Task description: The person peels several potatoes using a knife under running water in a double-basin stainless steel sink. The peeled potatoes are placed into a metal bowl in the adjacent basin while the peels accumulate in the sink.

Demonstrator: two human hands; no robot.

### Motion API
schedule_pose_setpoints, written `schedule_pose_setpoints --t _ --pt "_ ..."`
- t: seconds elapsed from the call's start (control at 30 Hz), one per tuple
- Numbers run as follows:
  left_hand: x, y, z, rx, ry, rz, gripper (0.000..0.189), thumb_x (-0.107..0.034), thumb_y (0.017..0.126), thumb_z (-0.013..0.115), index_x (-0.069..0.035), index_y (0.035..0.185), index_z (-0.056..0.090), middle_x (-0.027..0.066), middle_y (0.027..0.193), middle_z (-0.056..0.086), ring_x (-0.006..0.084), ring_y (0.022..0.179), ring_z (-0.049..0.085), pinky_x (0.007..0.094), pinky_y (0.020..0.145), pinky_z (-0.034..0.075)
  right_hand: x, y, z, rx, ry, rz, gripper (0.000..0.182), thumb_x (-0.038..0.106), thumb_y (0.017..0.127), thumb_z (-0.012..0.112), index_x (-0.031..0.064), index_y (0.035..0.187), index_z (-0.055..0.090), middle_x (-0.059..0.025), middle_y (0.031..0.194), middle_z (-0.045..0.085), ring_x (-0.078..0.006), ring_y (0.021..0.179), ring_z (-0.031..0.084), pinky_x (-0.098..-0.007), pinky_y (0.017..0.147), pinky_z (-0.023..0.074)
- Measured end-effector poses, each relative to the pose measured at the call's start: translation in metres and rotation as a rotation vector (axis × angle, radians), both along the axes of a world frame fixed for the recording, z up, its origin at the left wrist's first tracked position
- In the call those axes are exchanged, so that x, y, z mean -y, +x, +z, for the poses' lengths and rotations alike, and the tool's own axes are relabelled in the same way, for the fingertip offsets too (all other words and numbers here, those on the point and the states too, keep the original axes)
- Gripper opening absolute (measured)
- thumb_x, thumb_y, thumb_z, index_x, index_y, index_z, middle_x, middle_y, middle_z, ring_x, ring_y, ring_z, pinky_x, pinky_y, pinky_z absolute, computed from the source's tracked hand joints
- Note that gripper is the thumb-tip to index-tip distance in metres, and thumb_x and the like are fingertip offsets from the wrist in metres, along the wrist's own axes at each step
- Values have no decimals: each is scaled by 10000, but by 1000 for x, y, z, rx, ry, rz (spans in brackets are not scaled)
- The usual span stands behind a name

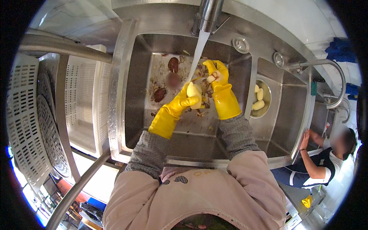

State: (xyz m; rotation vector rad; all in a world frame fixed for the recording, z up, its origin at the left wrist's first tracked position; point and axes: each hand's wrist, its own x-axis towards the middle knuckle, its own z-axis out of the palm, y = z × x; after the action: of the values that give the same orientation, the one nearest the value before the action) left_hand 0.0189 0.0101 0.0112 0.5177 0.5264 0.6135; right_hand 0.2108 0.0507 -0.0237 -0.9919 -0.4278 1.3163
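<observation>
Both my hands wear yellow rubber gloves over the left basin of a steel sink. My left hand grips a peeled pale-yellow tuber close to the stream of running water. Just up and right of it, my right hand has its fingers curled around a small object with a pale and reddish surface; a thin blade seems to reach from it towards the tuber, partly hidden. Reddish-brown unpeeled tubers and scattered peelings lie on the basin floor.
A round metal bowl holding several peeled tubers sits in the right basin. The faucet reaches over the left basin. White perforated plastic baskets stand at left, beside a metal rail. Another person is at a far-right sink.
</observation>
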Motion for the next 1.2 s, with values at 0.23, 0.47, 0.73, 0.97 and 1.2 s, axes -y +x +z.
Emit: schedule_pose_setpoints --t 0.23,0.47,0.73,0.97,1.2 --pt "-4 7 13 -533 152 -90 762 -192 605 776 -2 1226 377 90 986 535 151 899 540 286 704 491 -17 1 49 279 -87 104 96 79 794 578 7 855 595 -7 733 577 -117 624 531 -222 593 427" --pt "13 -4 7 -811 754 72 685 -167 576 736 -37 1181 443 161 1042 532 299 980 534 358 843 440 -17 21 22 97 -133 178 116 132 789 599 110 903 595 -50 729 593 -212 573 539 -333 505 441" --pt "8 -8 18 -1038 1049 19 662 -119 595 666 -36 1207 429 185 1026 528 354 965 522 379 856 422 -5 17 6 504 -124 71 150 41 748 578 35 898 591 -95 880 613 -172 767 591 -300 599 473" --pt "5 -6 32 -805 935 141 639 -132 628 667 -29 1209 421 137 999 531 289 931 531 378 808 444 -15 38 -36 797 -173 -72 110 149 816 602 44 848 614 -59 769 626 -158 664 575 -270 599 446" --pt "-21 -1 -1 176 -200 182 522 -155 768 638 -31 1230 431 93 1074 560 206 967 569 337 823 484 9 -22 37 476 -95 246 225 222 848 604 26 955 638 -7 834 610 -88 715 536 -217 659 432"
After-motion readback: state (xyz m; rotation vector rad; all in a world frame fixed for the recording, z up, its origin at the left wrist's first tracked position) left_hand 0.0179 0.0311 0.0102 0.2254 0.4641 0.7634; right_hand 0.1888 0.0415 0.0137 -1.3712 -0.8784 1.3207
